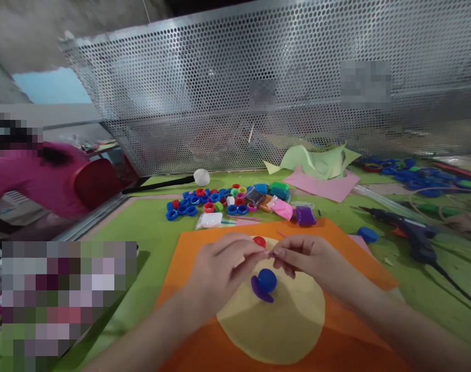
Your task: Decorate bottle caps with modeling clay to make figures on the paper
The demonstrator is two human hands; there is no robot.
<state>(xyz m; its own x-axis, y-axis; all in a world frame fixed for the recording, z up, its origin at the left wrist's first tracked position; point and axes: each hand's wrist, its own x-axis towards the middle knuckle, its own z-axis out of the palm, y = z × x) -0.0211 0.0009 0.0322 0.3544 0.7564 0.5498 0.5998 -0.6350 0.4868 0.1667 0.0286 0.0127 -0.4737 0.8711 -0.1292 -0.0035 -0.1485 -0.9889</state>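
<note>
My left hand (230,263) and my right hand (305,256) meet fingertip to fingertip above a pale yellow paper circle (278,330). Both are closed in a pinch, and whatever small bit lies between the fingers is too small to name. Just below them a blue bottle cap (267,280) rests on the circle. Along its lower left side curves a purple strip (261,292), which looks like modelling clay. A red cap (259,241) shows behind my left fingertips. The circle lies on an orange sheet (192,245).
Behind the sheet are several coloured caps (215,198) and packets of clay, one purple (305,215). A glue gun (409,232) with its cord lies right, near a loose blue cap (367,234). Crumpled green paper (315,161) stands before a perforated metal panel (235,93). A person in pink (45,175) sits left.
</note>
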